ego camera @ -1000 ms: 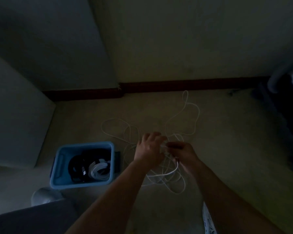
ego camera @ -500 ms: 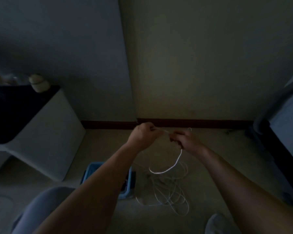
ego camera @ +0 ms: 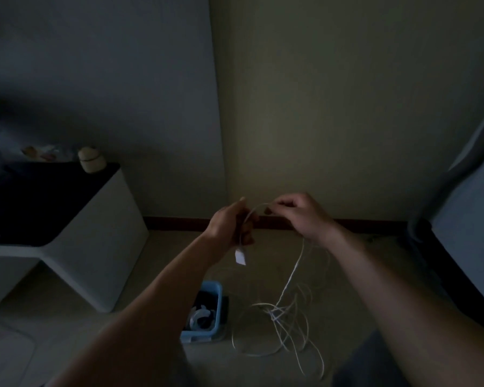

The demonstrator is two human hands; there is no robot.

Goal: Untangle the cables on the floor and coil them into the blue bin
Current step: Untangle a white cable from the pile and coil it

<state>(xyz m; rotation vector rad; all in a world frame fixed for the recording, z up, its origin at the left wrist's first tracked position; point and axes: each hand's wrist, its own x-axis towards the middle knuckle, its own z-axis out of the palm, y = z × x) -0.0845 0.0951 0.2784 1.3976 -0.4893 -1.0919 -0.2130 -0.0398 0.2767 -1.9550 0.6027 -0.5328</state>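
Hands raising a white cable [ego camera: 273,312] in dim light
The left forearm [ego camera: 151,303] is hiding most of the blue bin [ego camera: 197,335]; the cable's tangle is lying just beside it; above, the left hand [ego camera: 229,224] is gripping the strand, plug [ego camera: 240,256] dangling; the right hand [ego camera: 305,216] is pinching it.

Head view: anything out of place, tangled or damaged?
The white cable lies in a knotted heap on the floor beside the blue bin, one strand rising to the right hand, its plug dangling under the left hand. No damage visible; lighting dim.
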